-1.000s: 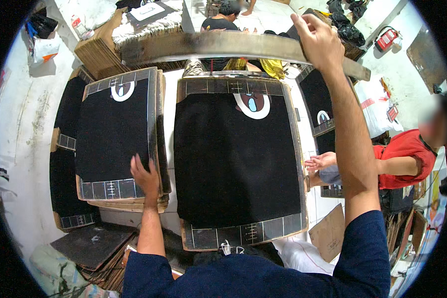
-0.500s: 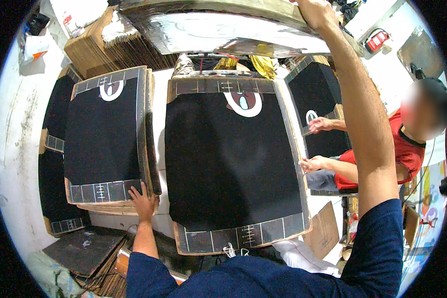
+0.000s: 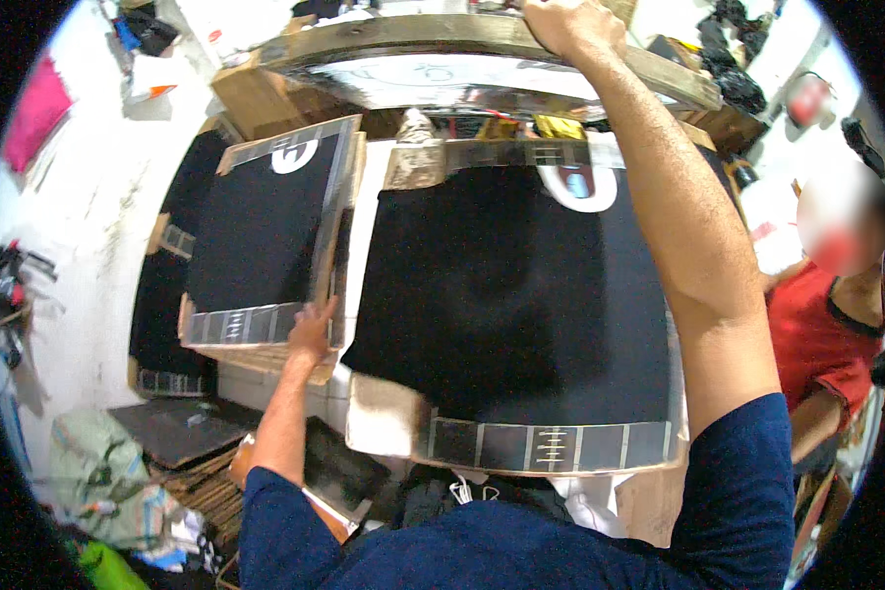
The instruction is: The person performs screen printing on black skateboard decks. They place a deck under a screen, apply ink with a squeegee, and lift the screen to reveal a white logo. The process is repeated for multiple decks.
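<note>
Right hand (image 3: 578, 29): curled over the wooden frame (image 3: 403, 32), right of its middle; fingers partly cut off by the view's upper edge.
Wooden frame: tilted up, long side crosswise, stretching left from the right hand, well ahead of the left hand (image 3: 310, 332).
Left hand: at the near right corner of the side board (image 3: 256, 324); blurred, whether spread or pinching cannot be told.
Centre board (image 3: 600, 447): right of the left hand, nearer the body than the right hand, under black cloth (image 3: 501, 285).

Two bare hands (image 3: 310, 334) (image 3: 577, 31); one frame (image 3: 442, 33); two white-rimmed prints (image 3: 577, 187) (image 3: 295, 155).

Black cloth (image 3: 261, 231), white-lined dark board (image 3: 258, 324)
</note>
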Demonstrator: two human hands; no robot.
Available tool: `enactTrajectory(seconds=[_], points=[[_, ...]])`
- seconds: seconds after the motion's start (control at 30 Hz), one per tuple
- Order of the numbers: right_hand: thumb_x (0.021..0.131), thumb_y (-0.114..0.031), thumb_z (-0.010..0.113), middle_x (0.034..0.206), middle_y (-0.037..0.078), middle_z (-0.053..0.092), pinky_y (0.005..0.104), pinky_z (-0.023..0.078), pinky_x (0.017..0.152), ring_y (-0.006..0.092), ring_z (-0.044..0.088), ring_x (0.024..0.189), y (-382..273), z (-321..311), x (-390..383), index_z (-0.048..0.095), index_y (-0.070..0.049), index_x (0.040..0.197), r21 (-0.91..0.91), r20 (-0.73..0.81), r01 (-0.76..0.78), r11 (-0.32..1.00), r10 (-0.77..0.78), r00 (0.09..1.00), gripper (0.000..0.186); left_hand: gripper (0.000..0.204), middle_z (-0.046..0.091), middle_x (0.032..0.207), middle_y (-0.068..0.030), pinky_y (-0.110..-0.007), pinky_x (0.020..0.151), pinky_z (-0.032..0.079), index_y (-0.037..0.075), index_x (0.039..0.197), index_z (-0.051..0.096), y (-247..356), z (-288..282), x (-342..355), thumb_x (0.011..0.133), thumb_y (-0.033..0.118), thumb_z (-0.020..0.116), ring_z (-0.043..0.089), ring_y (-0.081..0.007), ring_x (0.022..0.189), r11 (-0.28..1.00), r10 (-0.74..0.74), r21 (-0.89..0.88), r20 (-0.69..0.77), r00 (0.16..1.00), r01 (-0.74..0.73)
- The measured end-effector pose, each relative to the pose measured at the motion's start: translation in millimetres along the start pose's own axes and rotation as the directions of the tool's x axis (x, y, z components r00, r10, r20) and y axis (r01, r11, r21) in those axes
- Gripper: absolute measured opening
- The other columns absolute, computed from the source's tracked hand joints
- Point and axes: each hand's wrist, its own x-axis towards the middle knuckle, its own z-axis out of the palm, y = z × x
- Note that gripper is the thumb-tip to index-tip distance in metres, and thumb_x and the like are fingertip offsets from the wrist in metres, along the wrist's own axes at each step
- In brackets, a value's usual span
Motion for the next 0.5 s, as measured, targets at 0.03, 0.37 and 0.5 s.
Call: enactTrajectory(seconds=[0.03,0.37,0.5], points=[[0.096,-0.056,0.05,0.123,0.021,0.073,0.0482,0.052,0.103,0.0394,0.069,0.118,-6,4,-4,0.077,-0.01,0.119,-0.006,-0.002,-0.014,1.0,0.014,1.0,0.058,0.104,0.035,0.163,-0.0262,-0.053,0.104,0.055,0.031,0.168,0.015,6,-3,-1,0.086,0.001,0.072,0.047,-0.0514,0.141,1.0,0.005,-0.012,0.037,0.999,-0.005],[0.095,-0.064,0.045,0.139,0.014,0.068,0.048,0.049,0.108,0.0357,0.063,0.13,-20,22,32,0.068,-0.027,0.138,-0.146,0.113,-0.007,0.989,0.023,0.993,0.062,0.087,0.051,0.136,-0.0443,-0.048,0.06,0.063,0.023,0.165,0.028,210,-4,-120,0.087,0.016,0.067,0.067,-0.0597,0.1,0.97,0.229,-0.022,-0.272,0.935,-0.244],[0.092,-0.06,0.046,0.138,0.017,0.068,0.0486,0.049,0.107,0.0368,0.063,0.13,-21,19,35,0.069,-0.018,0.137,-0.127,0.098,0.025,0.992,-0.013,0.995,0.066,0.07,0.07,0.099,-0.0311,-0.05,0.058,0.061,0.014,0.155,0.044,279,9,-185,0.09,0.027,0.067,0.072,-0.0464,0.085,0.862,0.44,-0.154,-0.246,0.864,-0.483]])
